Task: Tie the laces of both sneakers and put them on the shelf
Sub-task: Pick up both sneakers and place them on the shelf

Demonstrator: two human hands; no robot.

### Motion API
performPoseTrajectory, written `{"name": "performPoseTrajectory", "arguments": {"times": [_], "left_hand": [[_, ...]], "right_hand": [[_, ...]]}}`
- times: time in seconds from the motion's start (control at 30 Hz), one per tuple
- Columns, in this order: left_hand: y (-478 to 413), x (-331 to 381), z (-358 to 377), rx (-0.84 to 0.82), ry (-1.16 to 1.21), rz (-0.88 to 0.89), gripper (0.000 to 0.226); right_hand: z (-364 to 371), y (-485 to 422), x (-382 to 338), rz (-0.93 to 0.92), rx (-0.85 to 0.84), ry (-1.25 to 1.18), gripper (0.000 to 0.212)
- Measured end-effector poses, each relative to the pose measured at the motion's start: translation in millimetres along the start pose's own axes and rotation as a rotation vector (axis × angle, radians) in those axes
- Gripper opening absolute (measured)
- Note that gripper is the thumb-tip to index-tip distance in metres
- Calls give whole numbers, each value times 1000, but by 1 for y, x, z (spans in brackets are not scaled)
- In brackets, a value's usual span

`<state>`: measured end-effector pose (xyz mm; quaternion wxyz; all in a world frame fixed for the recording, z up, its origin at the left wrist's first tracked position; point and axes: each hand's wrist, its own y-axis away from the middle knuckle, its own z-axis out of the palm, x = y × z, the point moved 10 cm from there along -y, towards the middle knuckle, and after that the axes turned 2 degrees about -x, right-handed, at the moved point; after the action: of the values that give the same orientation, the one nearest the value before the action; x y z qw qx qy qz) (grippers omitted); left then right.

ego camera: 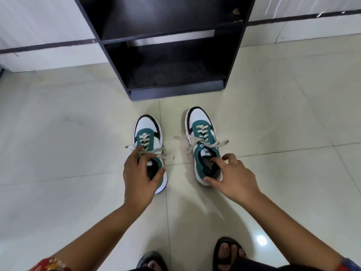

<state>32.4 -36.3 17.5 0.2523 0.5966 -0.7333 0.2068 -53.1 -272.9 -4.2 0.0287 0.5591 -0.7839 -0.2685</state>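
Two green, white and black sneakers stand on the tiled floor, toes toward the shelf. My left hand (139, 173) grips the collar of the left sneaker (147, 132), fingers inside the opening and thumb outside. My right hand (232, 177) holds the heel of the right sneaker (199, 122), index finger inside and thumb at the back. Cream laces on both sneakers (207, 142) look tied, with ends spread sideways. The black shelf (175, 92) stands just beyond the toes, its lower compartments holding nothing.
The shelf stands against a white wall (39, 26) with a dark strip. Pale glossy floor tiles (58, 143) spread on both sides. My feet in black sandals (228, 251) are at the bottom edge.
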Motion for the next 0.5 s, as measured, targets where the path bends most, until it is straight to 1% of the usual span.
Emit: {"name": "performPoseTrajectory", "arguments": {"times": [0.07, 0.17, 0.2, 0.23, 0.27, 0.3, 0.37, 0.5], "left_hand": [[12, -23, 5, -59, -30, -109, 42], [19, -46, 24, -270, 7, -235, 50], [18, -48, 28, -320, 32, -265, 47], [17, -47, 28, -338, 43, -272, 39], [15, -44, 26, -324, 56, -274, 28], [13, -41, 22, -300, 69, -268, 28], [9, -38, 19, -257, 89, -264, 43], [1, -28, 18, -229, 85, -213, 47]], "right_hand": [[11, -2, 0, 15, -49, 23, 64], [10, -10, -10, -15, 25, 19, 51], [8, -13, -14, -26, 48, 21, 47], [7, -14, -17, -32, 64, 17, 45], [6, -15, -20, -40, 81, 12, 42], [5, -15, -22, -45, 104, 5, 39], [3, -17, -25, -45, 146, -3, 34], [-2, -21, -35, -90, 191, -45, 30]]}}
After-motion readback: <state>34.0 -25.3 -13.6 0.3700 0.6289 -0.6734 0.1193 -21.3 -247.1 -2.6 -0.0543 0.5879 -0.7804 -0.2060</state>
